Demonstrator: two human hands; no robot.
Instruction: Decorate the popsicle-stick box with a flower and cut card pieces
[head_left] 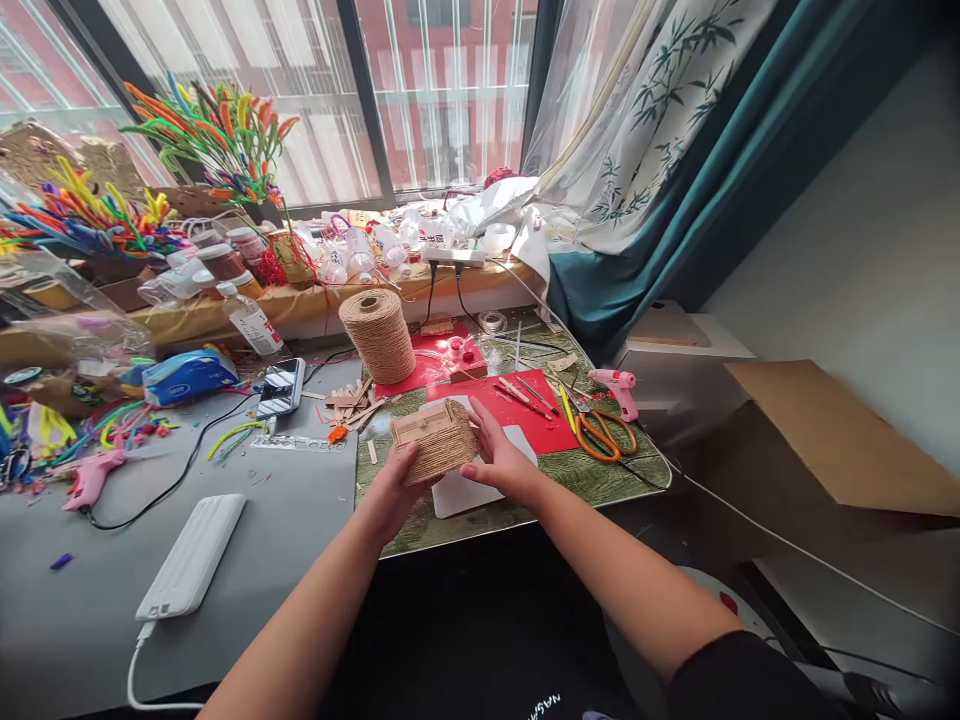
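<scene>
Between both hands I hold a small box wrapped in twine (439,450), with flat wooden pieces on its upper face. My left hand (390,488) grips its near left corner, thumb on top. The right side is held by my right hand (499,455), its fingers behind and thumb in front. Under it lies a white sheet (469,492) on the green board. Beyond the box stands a large spool of twine (377,337). Several craft sticks (351,402) lie to the left of the board.
Orange-handled scissors (606,437) and a pink glue gun (615,390) lie at right beside a red sheet (544,400). A phone (281,388), a white power bank (191,555) and another pink glue gun (94,480) are at left. Bottles and pipe cleaners crowd the windowsill.
</scene>
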